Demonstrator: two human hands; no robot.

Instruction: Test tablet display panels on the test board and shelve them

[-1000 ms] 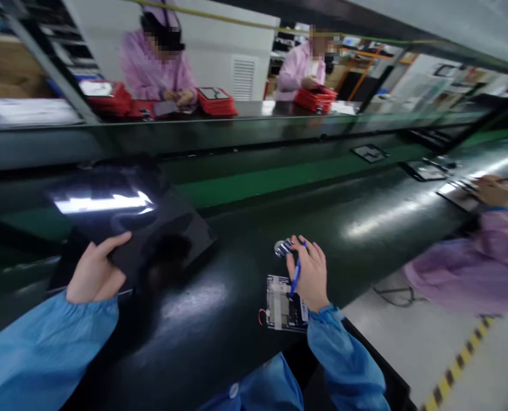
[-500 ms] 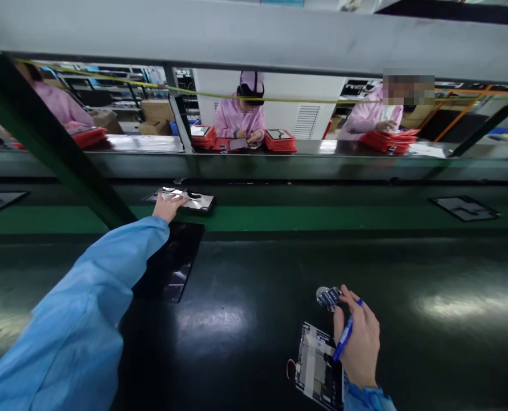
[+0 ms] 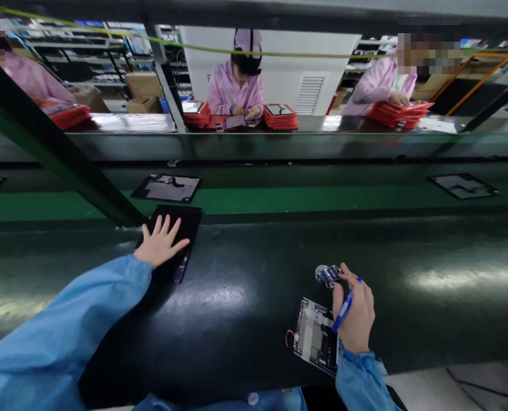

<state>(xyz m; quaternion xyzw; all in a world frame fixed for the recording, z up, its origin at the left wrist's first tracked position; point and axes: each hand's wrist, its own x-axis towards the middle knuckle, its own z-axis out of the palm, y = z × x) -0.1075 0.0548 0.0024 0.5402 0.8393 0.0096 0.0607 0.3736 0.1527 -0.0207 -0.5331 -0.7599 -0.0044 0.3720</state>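
Observation:
My left hand (image 3: 162, 242) is open, fingers spread flat over a glossy black panel (image 3: 189, 220) on the bench. It may be touching the panel; I cannot tell for sure. Just beyond lies a grey-backed panel with a black ribbon cable (image 3: 164, 189), apart from the hand. My right hand (image 3: 354, 314) is closed, with a blue pen (image 3: 343, 311) tucked between thumb and fingers. Its fingertips pinch a small silvery piece with dark stripes (image 3: 327, 275), whose kind I cannot make out. Partly behind that hand lies an opened tablet-like device (image 3: 316, 337) with bare inner parts and a thin red wire.
A green strip (image 3: 254, 200) runs along the far side of the dark bench (image 3: 237, 251). Another grey-backed panel (image 3: 463, 186) lies on it at right. A dark green post (image 3: 65, 142) slants down on the left. Co-workers in pink sit opposite beside red stacks (image 3: 281, 118).
My left hand has drawn back from the grey-backed panel to the black one, and its fingers have spread. My right hand keeps its hold. The view has tilted lower.

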